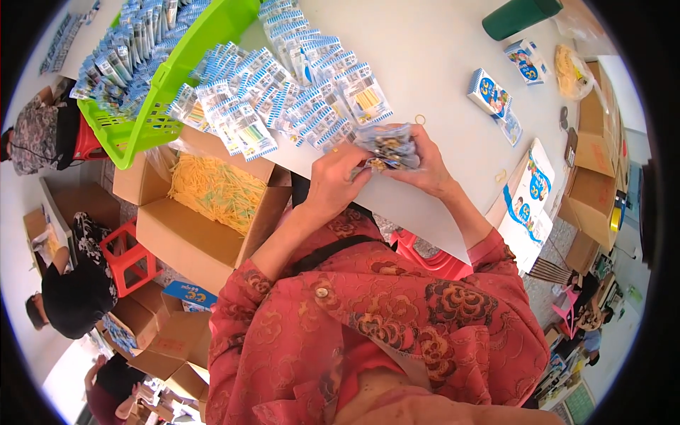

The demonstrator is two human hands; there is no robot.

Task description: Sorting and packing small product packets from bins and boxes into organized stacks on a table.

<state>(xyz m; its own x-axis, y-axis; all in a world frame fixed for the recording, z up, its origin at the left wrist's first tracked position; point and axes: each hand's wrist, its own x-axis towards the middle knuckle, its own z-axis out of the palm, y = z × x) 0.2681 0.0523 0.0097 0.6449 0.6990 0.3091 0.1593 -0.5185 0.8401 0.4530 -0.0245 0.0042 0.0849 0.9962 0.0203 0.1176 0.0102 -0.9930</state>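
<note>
Both hands are holding a bundle of small packets [389, 147] over the near edge of the white table [432, 60]. The left hand [336, 177] is pinching the bundle's left side; the right hand [433, 164] is gripping its right side, fingers curling behind. Loose striped packets [365, 95] are lying just beyond, to the far left, and a green basket [184, 60] is standing farther left. An open carton [191, 237] is sitting left of the left forearm. The step in hand is apparently gathering and squaring the bundle. The next move is probably calling for even pressure from both sides, so that no packet is slipping out.
</note>
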